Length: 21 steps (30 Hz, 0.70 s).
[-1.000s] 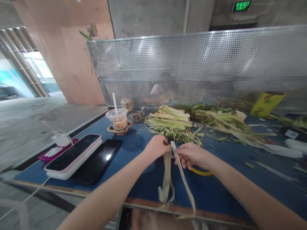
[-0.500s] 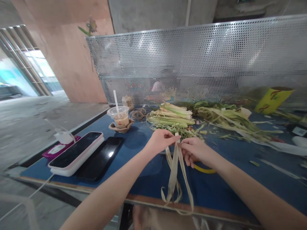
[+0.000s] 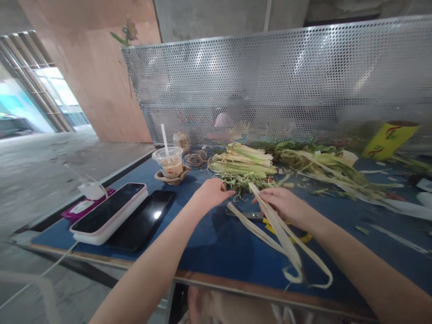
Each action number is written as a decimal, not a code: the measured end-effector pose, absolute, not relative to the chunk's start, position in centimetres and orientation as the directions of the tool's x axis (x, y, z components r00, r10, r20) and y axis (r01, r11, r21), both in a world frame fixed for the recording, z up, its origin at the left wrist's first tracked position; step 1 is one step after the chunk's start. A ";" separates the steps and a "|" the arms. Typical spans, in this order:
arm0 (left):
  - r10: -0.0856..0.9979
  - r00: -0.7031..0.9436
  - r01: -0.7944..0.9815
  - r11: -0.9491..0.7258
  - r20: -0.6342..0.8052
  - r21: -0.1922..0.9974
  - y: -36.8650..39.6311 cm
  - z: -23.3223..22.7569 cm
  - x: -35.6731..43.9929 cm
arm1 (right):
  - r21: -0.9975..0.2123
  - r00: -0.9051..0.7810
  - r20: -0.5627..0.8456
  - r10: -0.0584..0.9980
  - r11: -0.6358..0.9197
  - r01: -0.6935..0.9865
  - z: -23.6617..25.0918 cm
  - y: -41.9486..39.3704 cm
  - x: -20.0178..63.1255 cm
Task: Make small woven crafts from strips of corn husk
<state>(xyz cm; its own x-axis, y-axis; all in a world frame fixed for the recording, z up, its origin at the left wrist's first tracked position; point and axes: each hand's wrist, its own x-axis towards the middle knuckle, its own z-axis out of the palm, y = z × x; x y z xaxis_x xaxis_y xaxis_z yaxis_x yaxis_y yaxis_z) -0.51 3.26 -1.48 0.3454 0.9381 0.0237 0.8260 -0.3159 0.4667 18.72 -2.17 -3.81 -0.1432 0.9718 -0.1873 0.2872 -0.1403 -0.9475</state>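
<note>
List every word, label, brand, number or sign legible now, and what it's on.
None can be read.
Yellow tube with red markings: no legible lettering.
Clear plastic lidded cup: orange-red marks too small.
White label on the black object at right: too blurred.
White patch on the magenta box: nothing legible.

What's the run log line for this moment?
right hand: grip on pale strips | left hand: near green scraps | scissors: on blue table, partly hidden by pale strips
</note>
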 end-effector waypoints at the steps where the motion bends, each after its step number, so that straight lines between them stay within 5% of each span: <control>1: 0.931 0.363 0.832 -0.312 -0.025 0.459 3.3 -1.6 -0.6 | -0.943 -0.162 -0.192 0.968 -0.136 0.305 -3.8 -2.3 18.7; 13: 0.843 0.494 0.775 -0.316 -0.213 0.548 3.3 -2.2 0.0 | -0.908 -0.285 -0.091 0.954 0.039 0.418 -4.8 -2.9 17.3; 21: 0.822 0.541 0.614 -0.243 -0.176 0.751 3.3 -2.5 0.2 | -0.884 -0.230 -0.188 0.955 -0.062 0.463 -5.3 -3.0 17.4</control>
<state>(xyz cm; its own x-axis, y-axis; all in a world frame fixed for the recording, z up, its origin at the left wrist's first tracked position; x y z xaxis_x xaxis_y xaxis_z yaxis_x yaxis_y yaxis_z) 0.16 3.34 -2.46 0.5415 0.8220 -0.1764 0.6141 -0.2434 0.7508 17.39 -3.04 -5.29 -0.2305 0.9548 -0.1876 0.4632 -0.0619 -0.8841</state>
